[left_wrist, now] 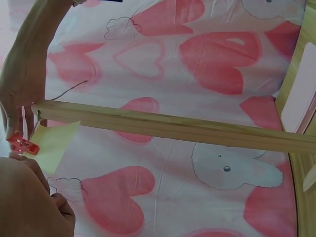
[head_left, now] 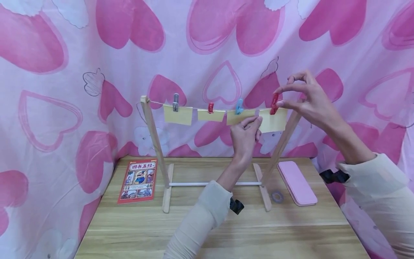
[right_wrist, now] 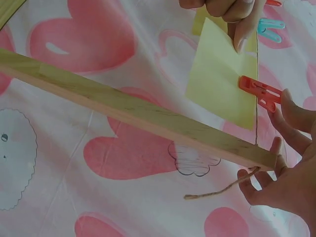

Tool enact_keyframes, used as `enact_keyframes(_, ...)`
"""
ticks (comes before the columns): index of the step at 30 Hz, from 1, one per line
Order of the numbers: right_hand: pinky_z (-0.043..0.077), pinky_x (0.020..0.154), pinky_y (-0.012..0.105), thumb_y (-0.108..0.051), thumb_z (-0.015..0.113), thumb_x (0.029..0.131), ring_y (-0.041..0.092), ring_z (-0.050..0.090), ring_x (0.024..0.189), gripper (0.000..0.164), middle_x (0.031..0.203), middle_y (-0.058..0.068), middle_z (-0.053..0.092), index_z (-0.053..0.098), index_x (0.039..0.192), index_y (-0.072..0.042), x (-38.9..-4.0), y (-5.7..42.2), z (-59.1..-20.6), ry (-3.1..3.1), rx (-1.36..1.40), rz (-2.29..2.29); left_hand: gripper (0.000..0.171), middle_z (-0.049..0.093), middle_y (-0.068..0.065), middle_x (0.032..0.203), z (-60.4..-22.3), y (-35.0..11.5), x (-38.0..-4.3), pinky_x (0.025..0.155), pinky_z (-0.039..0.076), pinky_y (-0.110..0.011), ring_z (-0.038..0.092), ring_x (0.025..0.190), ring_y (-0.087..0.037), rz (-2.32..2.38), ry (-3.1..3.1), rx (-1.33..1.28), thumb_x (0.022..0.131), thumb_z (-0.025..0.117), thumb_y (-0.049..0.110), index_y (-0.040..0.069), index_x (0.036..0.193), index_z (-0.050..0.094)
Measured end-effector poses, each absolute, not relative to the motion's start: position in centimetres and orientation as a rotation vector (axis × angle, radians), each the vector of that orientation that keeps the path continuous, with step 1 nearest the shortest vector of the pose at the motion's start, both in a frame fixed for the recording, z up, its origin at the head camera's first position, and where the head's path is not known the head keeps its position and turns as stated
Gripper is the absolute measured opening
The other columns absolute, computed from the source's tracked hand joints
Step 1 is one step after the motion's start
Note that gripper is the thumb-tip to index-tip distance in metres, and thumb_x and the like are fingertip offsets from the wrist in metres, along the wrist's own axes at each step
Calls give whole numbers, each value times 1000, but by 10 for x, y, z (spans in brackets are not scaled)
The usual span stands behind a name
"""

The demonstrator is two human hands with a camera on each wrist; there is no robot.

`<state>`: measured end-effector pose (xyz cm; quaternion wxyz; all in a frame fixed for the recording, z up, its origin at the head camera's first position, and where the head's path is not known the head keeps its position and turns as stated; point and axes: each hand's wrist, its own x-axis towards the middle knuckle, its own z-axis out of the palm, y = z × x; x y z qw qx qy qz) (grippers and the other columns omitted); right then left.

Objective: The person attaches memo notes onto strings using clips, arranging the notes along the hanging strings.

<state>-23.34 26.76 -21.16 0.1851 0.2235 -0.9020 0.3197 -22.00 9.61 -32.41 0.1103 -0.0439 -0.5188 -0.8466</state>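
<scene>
In the head view, several yellow paper slips hang from a string (head_left: 158,103) tied between wooden posts. My right hand (head_left: 310,99) pinches the handles of a red clothespin (head_left: 274,104), whose other end lies over the string and the rightmost yellow paper (head_left: 271,121). By its left edge, my left hand (head_left: 244,136) holds that same paper between thumb and fingers. The right wrist view shows the thumb (right_wrist: 242,37) on the paper's corner. A grey clothespin (head_left: 175,102), another red clothespin (head_left: 211,108) and a blue clothespin (head_left: 239,107) grip the other papers.
The wooden stand has a left post (head_left: 155,140), a right post (head_left: 281,147) and a white crossbar (head_left: 187,184). A red booklet (head_left: 138,181) lies left of it. On the right are a pink case (head_left: 297,183) and a grey ring (head_left: 277,196). A heart-patterned curtain (head_left: 126,72) hangs behind.
</scene>
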Motion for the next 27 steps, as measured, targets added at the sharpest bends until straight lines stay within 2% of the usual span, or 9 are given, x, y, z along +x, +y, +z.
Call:
enact_keyframes(2,39,84,23,-10,87,95,4,38,125,33,131,-13,45,80,127,-6,-234,268,-211,-2553,638,901,18,56,3,53,-324,96,-221,42,30,-16,47,47,-5,-2491,-1519,-131,102,78,7,-8,111,81)
enact_keyframes(8,37,88,23,-11,86,96,5,41,122,44,145,7,51,75,138,-6,-235,270,-213,-2596,649,882,20,57,1,55,-329,95,-221,44,35,-17,47,47,-6,-2487,-1571,-160,104,77,9,-7,115,80)
enact_keyframes(12,38,87,22,-15,84,98,4,42,120,48,151,9,53,72,145,-12,-233,273,-217,-2571,634,898,22,61,-3,61,-336,94,-222,47,40,-17,50,49,-7,-2469,-1628,-209,105,76,10,-6,120,78)
enact_keyframes(16,40,98,17,-14,79,103,-4,46,126,43,148,12,61,72,144,-10,-225,270,-228,-2363,659,899,24,65,-5,67,-350,87,-217,51,44,-16,53,54,-7,-2421,-1699,-277,108,71,11,-6,124,74)
enact_keyframes(19,42,106,14,-15,72,108,-9,55,124,30,133,21,72,76,134,-1,-215,263,-241,-2103,719,863,25,68,-12,72,-369,71,-207,55,45,-16,55,58,-7,-2349,-1781,-339,112,66,15,-4,126,73)
enact_keyframes(21,45,103,11,-20,64,113,-13,59,117,30,114,24,77,79,118,6,-205,257,-255,-1962,755,835,27,69,-18,77,-385,54,-197,58,47,-17,56,61,-7,-2268,-1858,-384,114,63,19,-2,125,74)
enact_keyframes(24,49,88,8,-32,54,118,-14,61,93,53,83,20,74,76,91,8,-188,256,-284,-1880,848,815,29,72,-21,83,-413,24,-177,60,48,-16,60,65,-9,-2114,-1985,-413,115,59,22,0,121,77)
enact_keyframes(27,47,67,7,-37,50,119,-10,53,71,60,64,5,63,68,74,-2,-174,262,-325,-1915,994,799,28,77,-14,87,-445,-9,-153,64,53,-17,69,72,-14,-1969,-2101,-338,116,58,22,4,117,79)
